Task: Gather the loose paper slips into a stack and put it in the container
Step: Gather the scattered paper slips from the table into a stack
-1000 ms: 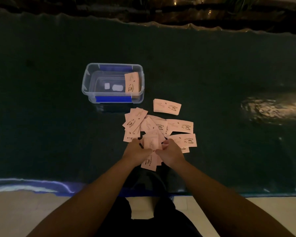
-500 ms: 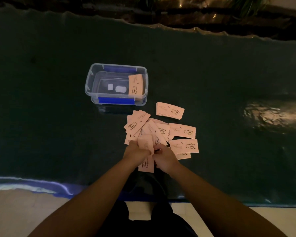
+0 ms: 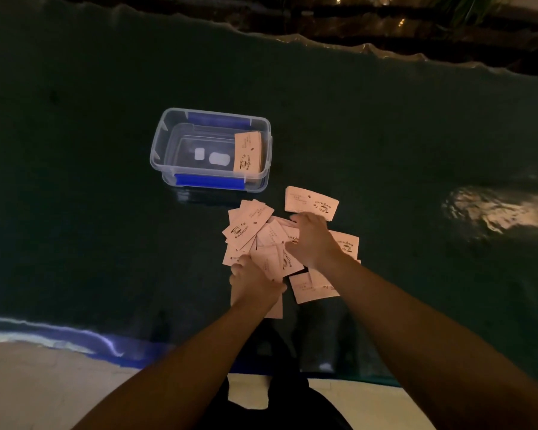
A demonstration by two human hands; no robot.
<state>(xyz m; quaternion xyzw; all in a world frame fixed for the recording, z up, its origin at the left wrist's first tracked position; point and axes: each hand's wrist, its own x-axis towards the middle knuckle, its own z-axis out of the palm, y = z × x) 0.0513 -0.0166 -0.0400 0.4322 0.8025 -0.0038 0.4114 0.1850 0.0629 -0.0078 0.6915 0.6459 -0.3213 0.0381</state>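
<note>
Head view looked down on a dark counter [image 3: 75,212] under dim light. Near the middle lay a loose pile of pale pink paper slips [image 3: 249,226], each printed with a coffee-cup mark, fanned over one another at different angles. The left hand [image 3: 253,285] was clenched around a small stack of slips [image 3: 269,263] at the near edge of the pile, the stack's upper end sticking out past the fingers and its lower end showing below the palm. The right hand [image 3: 312,240] was spread, fingers released, flat over the middle of the pile with nothing in its grip. A single slip [image 3: 311,202] lay apart just beyond the right fingertips, and another [image 3: 308,288] sat beneath the right wrist. Beyond the pile, slightly left, stood a clear plastic container [image 3: 159,150] with blue clips, open on top. Inside it, a batch of slips [image 3: 249,152] leaned against the right wall.
</note>
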